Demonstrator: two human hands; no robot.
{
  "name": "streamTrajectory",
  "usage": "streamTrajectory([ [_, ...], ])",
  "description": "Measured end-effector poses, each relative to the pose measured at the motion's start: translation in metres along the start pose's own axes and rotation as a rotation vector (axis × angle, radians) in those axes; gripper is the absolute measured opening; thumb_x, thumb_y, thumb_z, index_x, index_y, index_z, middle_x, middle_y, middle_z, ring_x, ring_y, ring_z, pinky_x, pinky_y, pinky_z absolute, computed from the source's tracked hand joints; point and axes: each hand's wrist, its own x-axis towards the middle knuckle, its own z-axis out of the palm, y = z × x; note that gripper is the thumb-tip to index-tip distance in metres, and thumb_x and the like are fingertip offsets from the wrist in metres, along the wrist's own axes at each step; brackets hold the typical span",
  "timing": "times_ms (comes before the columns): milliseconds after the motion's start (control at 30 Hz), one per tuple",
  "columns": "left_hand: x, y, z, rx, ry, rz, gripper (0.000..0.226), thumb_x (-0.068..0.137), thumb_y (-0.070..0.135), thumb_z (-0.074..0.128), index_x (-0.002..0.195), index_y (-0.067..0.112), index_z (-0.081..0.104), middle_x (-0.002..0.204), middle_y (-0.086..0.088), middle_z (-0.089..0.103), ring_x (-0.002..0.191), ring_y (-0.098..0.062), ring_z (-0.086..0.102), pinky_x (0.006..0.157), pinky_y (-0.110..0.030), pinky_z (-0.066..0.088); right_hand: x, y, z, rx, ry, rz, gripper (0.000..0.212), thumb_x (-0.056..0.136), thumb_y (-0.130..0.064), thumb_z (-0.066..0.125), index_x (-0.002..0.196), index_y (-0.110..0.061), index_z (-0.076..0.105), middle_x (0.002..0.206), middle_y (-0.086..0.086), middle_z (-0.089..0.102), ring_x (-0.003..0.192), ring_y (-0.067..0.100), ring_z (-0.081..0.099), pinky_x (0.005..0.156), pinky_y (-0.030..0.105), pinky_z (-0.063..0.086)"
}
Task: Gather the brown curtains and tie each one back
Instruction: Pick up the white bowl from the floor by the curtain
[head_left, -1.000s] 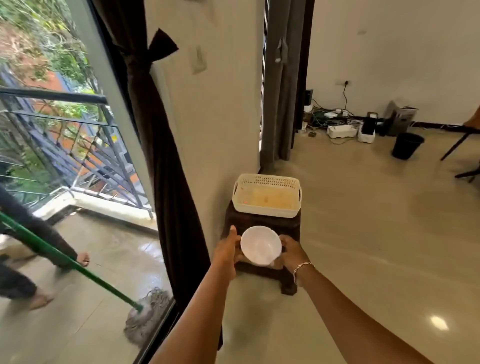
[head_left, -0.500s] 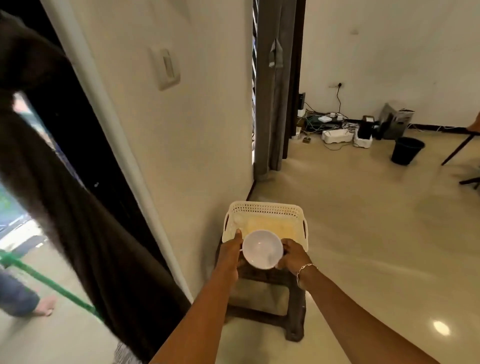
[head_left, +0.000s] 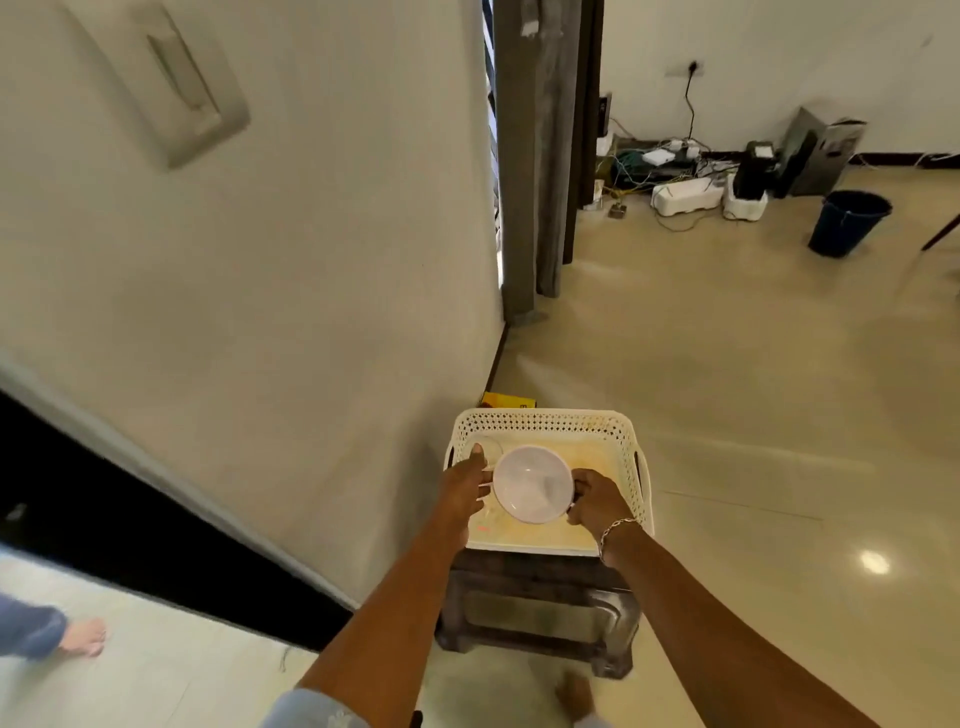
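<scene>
- Your left hand (head_left: 465, 486) and right hand (head_left: 592, 501) pinch the round white bowl (head_left: 532, 483) by opposite rims.
- Bowl's over the cream perforated plastic basket (head_left: 545, 423) on the dark brown stool (head_left: 535, 613).

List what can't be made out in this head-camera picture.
All in the head view:
- The curtain: its top is cut off by the upper edge, so no tie-back can be confirmed.
- The yellow object: mostly hidden behind the basket.
- The left hand: its fingertips are hidden under the white bowl, so its grip is unclear.
- Another person's foot: the rest is cut off by the left edge.
</scene>
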Motion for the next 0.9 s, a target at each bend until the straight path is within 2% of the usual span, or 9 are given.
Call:
streamTrajectory([
  [100, 0.022, 0.000, 0.005, 0.005, -0.007, -0.042, 0.055, 0.096, 0.046, 0.033, 0.134, 0.006, 0.040, 0.132, -0.017, 0.052, 0.120, -0.030, 0.051, 0.102, -0.040, 0.036, 0.027, 0.004, 0.001, -0.022, 0.009, 0.029, 0.053, 0.069, 0.027, 0.045, 0.117, 0.006, 0.053, 0.111, 0.024, 0.058, 0.093, 0.029, 0.047, 0.075, 0.034, 0.040],
  [367, 0.078, -0.013, 0.024, 0.042, 0.010, -0.135, 0.052, 0.096, 0.047, 0.033, 0.137, 0.015, 0.032, 0.135, -0.015, 0.045, 0.125, -0.030, 0.044, 0.103, -0.042, 0.034, 0.092, 0.019, 0.005, -0.111, -0.022, 0.130, 0.048, 0.073, 0.022, 0.045, 0.117, 0.005, 0.053, 0.111, 0.023, 0.058, 0.092, 0.027, 0.045, 0.074, 0.032, 0.039],
  [433, 0.090, -0.017, 0.026, 0.074, 0.009, -0.139, 0.045, 0.096, 0.046, 0.032, 0.128, 0.016, 0.039, 0.123, -0.011, 0.049, 0.116, -0.026, 0.048, 0.098, -0.037, 0.035, 0.102, 0.026, 0.006, -0.106, -0.037, 0.169, 0.048, 0.074, 0.022, 0.044, 0.118, 0.005, 0.052, 0.103, 0.018, 0.055, 0.092, 0.026, 0.044, 0.074, 0.031, 0.037],
  [533, 0.106, -0.021, 0.031, 0.169, -0.004, -0.142, 0.032, 0.096, 0.046, 0.033, 0.099, 0.018, 0.050, 0.101, -0.003, 0.052, 0.096, -0.017, 0.051, 0.086, -0.030, 0.038, 0.116, 0.036, 0.008, -0.121, -0.042, 0.205, 0.044, 0.078, 0.018, 0.043, 0.118, 0.005, 0.052, 0.098, 0.014, 0.051, 0.091, 0.026, 0.044, 0.073, 0.032, 0.038],
  [700, 0.125, -0.025, 0.038, 0.412, -0.012, -0.137, 0.043, 0.096, 0.037, 0.043, 0.119, 0.002, 0.052, 0.120, -0.013, 0.054, 0.114, -0.030, 0.049, 0.099, -0.041, 0.038, 0.129, 0.047, 0.011, -0.104, -0.046, 0.241, 0.042, 0.080, 0.018, 0.041, 0.119, 0.006, 0.051, 0.114, 0.025, 0.056, 0.093, 0.027, 0.044, 0.074, 0.033, 0.039],
  [733, 0.129, -0.026, 0.038, 0.450, -0.016, -0.137, 0.036, 0.096, 0.032, 0.045, 0.115, 0.002, 0.053, 0.116, -0.012, 0.053, 0.112, -0.030, 0.049, 0.098, -0.041, 0.038, 0.131, 0.049, 0.012, -0.096, -0.047, 0.246, 0.043, 0.080, 0.019, 0.041, 0.119, 0.006, 0.051, 0.117, 0.026, 0.055, 0.094, 0.027, 0.044, 0.074, 0.033, 0.039],
  [800, 0.138, -0.028, 0.040, 0.466, -0.023, -0.161, 0.009, 0.093, 0.020, 0.048, 0.090, 0.014, 0.053, 0.107, -0.008, 0.047, 0.103, -0.025, 0.048, 0.094, -0.038, 0.039, 0.134, 0.053, 0.011, -0.082, -0.047, 0.261, 0.044, 0.079, 0.020, 0.041, 0.120, 0.006, 0.050, 0.117, 0.025, 0.055, 0.095, 0.027, 0.043, 0.075, 0.033, 0.038],
  [867, 0.144, -0.029, 0.043, 0.453, -0.025, -0.193, 0.024, 0.090, 0.009, 0.049, 0.071, 0.024, 0.042, 0.100, -0.006, 0.045, 0.098, -0.022, 0.044, 0.087, -0.033, 0.037, 0.137, 0.056, 0.010, -0.067, -0.048, 0.268, 0.046, 0.078, 0.021, 0.040, 0.121, 0.008, 0.049, 0.114, 0.023, 0.054, 0.096, 0.025, 0.042, 0.076, 0.031, 0.037],
  [900, 0.147, -0.030, 0.044, 0.435, -0.021, -0.218, 0.024, 0.088, 0.006, 0.049, 0.072, 0.022, 0.043, 0.097, -0.005, 0.045, 0.098, -0.022, 0.043, 0.086, -0.032, 0.035, 0.138, 0.057, 0.010, -0.057, -0.049, 0.267, 0.047, 0.078, 0.022, 0.039, 0.121, 0.008, 0.048, 0.116, 0.024, 0.054, 0.096, 0.025, 0.042, 0.076, 0.030, 0.036],
])
